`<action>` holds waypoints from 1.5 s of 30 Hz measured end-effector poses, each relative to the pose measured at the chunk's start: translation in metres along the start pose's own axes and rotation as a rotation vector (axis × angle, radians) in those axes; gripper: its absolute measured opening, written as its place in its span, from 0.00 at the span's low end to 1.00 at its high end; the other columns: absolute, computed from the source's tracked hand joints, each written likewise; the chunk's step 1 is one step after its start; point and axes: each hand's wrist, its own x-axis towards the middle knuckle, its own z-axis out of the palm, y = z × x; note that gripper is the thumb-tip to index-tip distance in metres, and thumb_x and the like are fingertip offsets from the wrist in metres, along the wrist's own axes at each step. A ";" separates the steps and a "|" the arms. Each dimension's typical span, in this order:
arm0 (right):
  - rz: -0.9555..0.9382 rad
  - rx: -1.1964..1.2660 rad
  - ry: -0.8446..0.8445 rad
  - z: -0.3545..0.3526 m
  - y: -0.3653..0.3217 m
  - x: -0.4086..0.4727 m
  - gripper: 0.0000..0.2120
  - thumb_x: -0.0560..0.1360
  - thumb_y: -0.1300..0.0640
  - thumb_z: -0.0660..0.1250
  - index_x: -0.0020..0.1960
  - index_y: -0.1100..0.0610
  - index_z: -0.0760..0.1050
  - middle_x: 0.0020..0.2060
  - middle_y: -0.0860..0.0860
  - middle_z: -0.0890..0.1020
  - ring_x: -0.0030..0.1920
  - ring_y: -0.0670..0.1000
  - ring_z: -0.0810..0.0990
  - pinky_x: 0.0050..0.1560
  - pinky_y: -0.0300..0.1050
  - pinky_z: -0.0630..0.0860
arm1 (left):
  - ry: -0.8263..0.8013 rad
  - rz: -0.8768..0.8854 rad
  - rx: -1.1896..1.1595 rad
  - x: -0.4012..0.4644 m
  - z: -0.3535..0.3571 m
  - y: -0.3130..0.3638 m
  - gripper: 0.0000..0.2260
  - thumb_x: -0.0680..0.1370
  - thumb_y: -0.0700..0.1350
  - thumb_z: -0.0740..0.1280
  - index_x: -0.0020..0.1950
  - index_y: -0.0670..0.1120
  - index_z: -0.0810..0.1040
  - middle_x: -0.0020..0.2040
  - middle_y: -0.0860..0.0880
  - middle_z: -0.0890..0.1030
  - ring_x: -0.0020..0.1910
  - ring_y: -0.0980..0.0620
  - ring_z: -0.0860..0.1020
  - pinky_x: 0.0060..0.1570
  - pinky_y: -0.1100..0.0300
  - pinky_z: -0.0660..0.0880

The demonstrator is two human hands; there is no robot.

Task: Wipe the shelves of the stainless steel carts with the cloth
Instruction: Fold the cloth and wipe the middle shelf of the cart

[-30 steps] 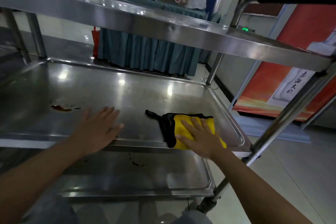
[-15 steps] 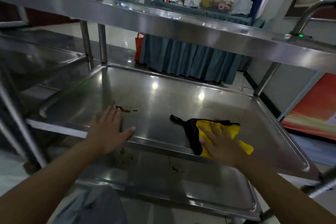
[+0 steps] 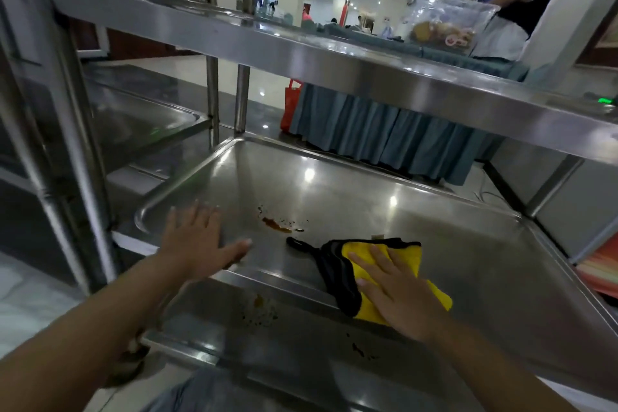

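Yellow cloth (image 3: 398,264) under flat right hand (image 3: 398,298) at shelf (image 3: 468,244) front edge; left hand (image 3: 197,244) flat, fingers spread, beside stain (image 3: 276,224).

On the middle shelf (image 3: 434,211), the cloth (image 3: 384,254) lies at five o'clock under the right hand (image 3: 398,291). The stain (image 3: 276,224) sits at its ten o'clock, the left hand (image 3: 197,241) at nine.
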 end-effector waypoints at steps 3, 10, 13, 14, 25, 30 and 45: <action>-0.027 0.014 0.020 0.006 -0.024 0.017 0.20 0.79 0.34 0.44 0.68 0.23 0.40 0.77 0.39 0.40 0.77 0.49 0.36 0.72 0.66 0.45 | 0.041 0.047 0.046 0.002 0.005 0.001 0.52 0.64 0.77 0.29 0.79 0.47 0.52 0.79 0.48 0.53 0.78 0.49 0.48 0.72 0.41 0.37; -0.151 -0.054 0.021 0.017 -0.124 0.106 0.22 0.79 0.34 0.42 0.72 0.28 0.43 0.78 0.44 0.43 0.78 0.56 0.40 0.72 0.69 0.44 | 0.084 0.042 -0.031 0.001 0.010 0.003 0.35 0.77 0.64 0.45 0.79 0.46 0.49 0.79 0.48 0.54 0.77 0.50 0.51 0.74 0.40 0.42; -0.185 -0.092 -0.006 0.012 -0.137 0.122 0.24 0.78 0.32 0.41 0.74 0.29 0.42 0.78 0.44 0.42 0.78 0.55 0.39 0.72 0.68 0.44 | 0.092 0.080 -0.056 0.001 0.010 -0.003 0.36 0.75 0.63 0.42 0.79 0.45 0.47 0.79 0.48 0.54 0.77 0.50 0.52 0.74 0.42 0.44; -0.209 -0.084 -0.017 0.010 -0.131 0.118 0.26 0.77 0.30 0.40 0.73 0.29 0.41 0.78 0.42 0.41 0.78 0.54 0.39 0.72 0.67 0.45 | 0.079 0.103 -0.058 0.002 0.009 -0.009 0.35 0.76 0.64 0.42 0.79 0.46 0.46 0.79 0.49 0.54 0.77 0.50 0.51 0.74 0.42 0.44; -0.169 -0.097 0.026 0.019 -0.137 0.117 0.29 0.71 0.27 0.34 0.72 0.27 0.37 0.77 0.41 0.40 0.78 0.53 0.38 0.72 0.68 0.45 | 0.190 0.058 0.016 -0.006 0.011 -0.033 0.40 0.71 0.65 0.34 0.79 0.46 0.53 0.76 0.49 0.63 0.75 0.48 0.58 0.73 0.43 0.50; -0.113 -0.093 0.009 0.017 -0.185 0.170 0.26 0.78 0.32 0.40 0.75 0.32 0.41 0.78 0.44 0.42 0.78 0.56 0.40 0.71 0.69 0.45 | 0.207 0.043 0.003 -0.003 0.010 -0.035 0.40 0.70 0.63 0.35 0.78 0.45 0.55 0.75 0.48 0.64 0.74 0.50 0.60 0.73 0.43 0.50; -0.263 -0.071 -0.081 0.010 -0.207 0.167 0.23 0.80 0.36 0.43 0.74 0.31 0.45 0.78 0.41 0.44 0.78 0.54 0.41 0.72 0.68 0.44 | 0.310 -0.133 -0.164 -0.022 0.014 -0.024 0.37 0.72 0.56 0.37 0.79 0.41 0.46 0.76 0.44 0.62 0.73 0.47 0.62 0.71 0.48 0.56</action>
